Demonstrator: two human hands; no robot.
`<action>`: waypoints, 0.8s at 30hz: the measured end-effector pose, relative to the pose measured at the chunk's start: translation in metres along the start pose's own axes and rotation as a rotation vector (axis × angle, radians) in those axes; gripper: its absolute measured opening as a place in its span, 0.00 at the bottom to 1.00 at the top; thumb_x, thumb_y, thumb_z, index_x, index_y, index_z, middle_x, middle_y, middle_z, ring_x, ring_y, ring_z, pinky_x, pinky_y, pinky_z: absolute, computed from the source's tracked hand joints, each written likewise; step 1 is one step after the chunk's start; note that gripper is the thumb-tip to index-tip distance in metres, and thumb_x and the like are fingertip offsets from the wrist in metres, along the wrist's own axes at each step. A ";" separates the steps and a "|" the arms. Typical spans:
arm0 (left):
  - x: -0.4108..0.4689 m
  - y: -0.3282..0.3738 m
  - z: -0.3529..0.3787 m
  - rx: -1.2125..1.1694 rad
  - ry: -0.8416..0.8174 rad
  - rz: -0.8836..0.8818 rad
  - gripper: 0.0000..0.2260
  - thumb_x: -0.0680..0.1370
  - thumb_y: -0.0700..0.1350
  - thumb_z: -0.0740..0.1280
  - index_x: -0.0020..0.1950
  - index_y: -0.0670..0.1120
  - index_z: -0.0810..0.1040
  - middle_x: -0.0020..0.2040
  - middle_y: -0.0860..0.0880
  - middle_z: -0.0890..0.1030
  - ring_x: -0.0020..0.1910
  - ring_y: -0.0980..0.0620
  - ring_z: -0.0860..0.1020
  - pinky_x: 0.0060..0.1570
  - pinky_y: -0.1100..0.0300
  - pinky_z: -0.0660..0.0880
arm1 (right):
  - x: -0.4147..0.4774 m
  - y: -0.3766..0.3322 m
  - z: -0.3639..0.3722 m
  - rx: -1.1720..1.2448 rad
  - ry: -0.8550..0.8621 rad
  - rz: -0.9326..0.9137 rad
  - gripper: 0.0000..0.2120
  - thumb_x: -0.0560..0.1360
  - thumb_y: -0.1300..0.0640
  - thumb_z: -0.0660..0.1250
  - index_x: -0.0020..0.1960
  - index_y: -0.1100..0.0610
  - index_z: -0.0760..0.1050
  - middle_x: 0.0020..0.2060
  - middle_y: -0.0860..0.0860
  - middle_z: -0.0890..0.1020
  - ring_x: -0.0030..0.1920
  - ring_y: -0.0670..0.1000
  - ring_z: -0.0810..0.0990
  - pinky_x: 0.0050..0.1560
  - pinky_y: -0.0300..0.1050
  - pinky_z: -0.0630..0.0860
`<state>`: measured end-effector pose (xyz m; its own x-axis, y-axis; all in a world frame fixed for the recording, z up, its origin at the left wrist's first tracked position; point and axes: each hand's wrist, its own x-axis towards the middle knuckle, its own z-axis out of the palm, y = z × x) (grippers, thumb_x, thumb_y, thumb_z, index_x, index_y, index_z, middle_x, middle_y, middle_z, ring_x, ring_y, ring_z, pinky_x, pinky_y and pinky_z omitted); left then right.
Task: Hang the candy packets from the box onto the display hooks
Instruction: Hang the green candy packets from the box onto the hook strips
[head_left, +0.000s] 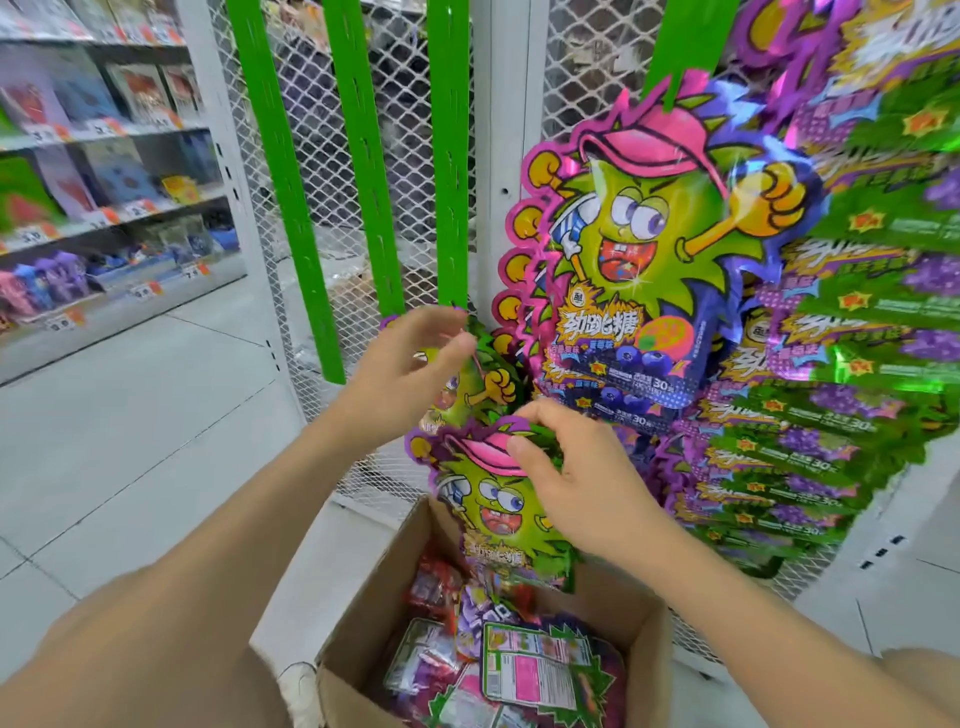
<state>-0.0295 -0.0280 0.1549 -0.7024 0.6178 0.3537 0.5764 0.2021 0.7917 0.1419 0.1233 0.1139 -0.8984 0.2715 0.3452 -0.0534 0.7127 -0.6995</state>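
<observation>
My right hand (582, 483) pinches the top of a green cartoon candy packet (493, 504) with a pink cap, held upright above the open cardboard box (374, 608). Just above and to the left, my left hand (405, 374) has its fingers spread in front of another packet (480, 387) low on the rack; I cannot tell whether it grips that packet. A larger blueberry packet (639, 270) hangs above them. Rows of grape packets (831, 415) hang to the right. More packets (530, 670) lie in the box. The hooks themselves are hidden behind the packets.
Green slotted strips (363, 171) run down a white wire mesh panel (322, 156). Store shelves with goods and price tags (104, 171) stand at the left. Grey tiled floor (130, 441) lies to the left of the box.
</observation>
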 end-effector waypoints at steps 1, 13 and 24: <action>0.013 -0.004 0.001 0.050 0.101 -0.004 0.17 0.85 0.50 0.68 0.73 0.48 0.76 0.67 0.51 0.80 0.65 0.56 0.79 0.65 0.52 0.76 | 0.003 -0.001 0.002 -0.023 -0.022 0.004 0.03 0.84 0.51 0.66 0.56 0.48 0.77 0.31 0.49 0.78 0.27 0.48 0.70 0.33 0.45 0.66; 0.060 -0.008 -0.001 -0.084 0.263 -0.001 0.12 0.77 0.50 0.78 0.57 0.49 0.82 0.48 0.49 0.84 0.48 0.49 0.82 0.48 0.51 0.79 | 0.032 -0.025 0.002 -0.373 -0.056 -0.092 0.04 0.85 0.48 0.58 0.58 0.46 0.68 0.46 0.44 0.74 0.44 0.52 0.77 0.44 0.55 0.76; 0.027 0.026 -0.057 -0.307 0.119 -0.210 0.08 0.84 0.47 0.65 0.48 0.51 0.83 0.48 0.46 0.84 0.43 0.49 0.82 0.48 0.60 0.79 | 0.073 -0.062 0.003 -0.137 0.145 -0.349 0.14 0.82 0.54 0.71 0.66 0.50 0.73 0.56 0.47 0.84 0.55 0.53 0.83 0.55 0.57 0.80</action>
<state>-0.0575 -0.0493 0.2139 -0.8458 0.4910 0.2086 0.2755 0.0672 0.9589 0.0784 0.0972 0.1807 -0.7652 0.0793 0.6389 -0.2773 0.8550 -0.4383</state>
